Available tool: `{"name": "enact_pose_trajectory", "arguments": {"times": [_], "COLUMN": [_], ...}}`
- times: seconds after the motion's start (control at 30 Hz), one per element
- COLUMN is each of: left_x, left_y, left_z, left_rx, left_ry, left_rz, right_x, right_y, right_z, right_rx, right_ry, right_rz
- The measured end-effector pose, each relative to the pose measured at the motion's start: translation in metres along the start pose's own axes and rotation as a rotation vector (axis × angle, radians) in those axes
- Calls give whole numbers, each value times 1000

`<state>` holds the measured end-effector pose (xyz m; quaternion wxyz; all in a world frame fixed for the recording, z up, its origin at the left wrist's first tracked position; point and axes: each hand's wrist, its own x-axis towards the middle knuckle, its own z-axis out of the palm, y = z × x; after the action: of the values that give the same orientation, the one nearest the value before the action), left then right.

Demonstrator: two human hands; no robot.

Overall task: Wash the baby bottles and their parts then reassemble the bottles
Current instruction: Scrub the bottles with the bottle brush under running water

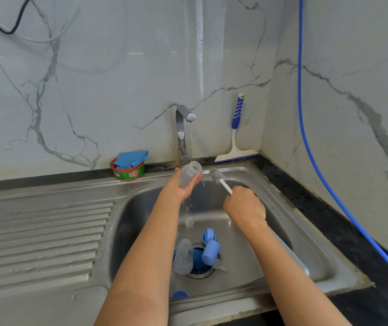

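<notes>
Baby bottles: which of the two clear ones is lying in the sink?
The bottle beside the blue drain strainer, lying on its side. The other bottle is held up under the tap by the left hand.

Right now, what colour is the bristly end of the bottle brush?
Grey, with a white handle. The head view shows the bottle brush best.

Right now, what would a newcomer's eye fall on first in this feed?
The left hand holds a clear plastic baby bottle tilted under the thin stream from the steel tap at the back of the stainless steel sink. The right hand grips a grey-bristled brush with a white handle just beside the bottle's mouth, not inside. Over the drain lie a second clear bottle and blue plastic caps.
</notes>
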<state>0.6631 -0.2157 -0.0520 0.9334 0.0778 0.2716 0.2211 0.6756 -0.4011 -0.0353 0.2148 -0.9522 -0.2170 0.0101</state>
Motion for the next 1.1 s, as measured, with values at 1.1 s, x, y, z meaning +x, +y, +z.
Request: {"name": "enact_pose_trajectory", "arguments": {"times": [1.1], "left_x": [3], "left_y": [12], "left_z": [-10], "left_rx": [597], "left_ry": [156], "left_rz": [327], "right_x": [-9], "right_y": [-16], "right_z": [4], "right_rx": [-309], "right_ry": [94], "right_rz": [-306]}}
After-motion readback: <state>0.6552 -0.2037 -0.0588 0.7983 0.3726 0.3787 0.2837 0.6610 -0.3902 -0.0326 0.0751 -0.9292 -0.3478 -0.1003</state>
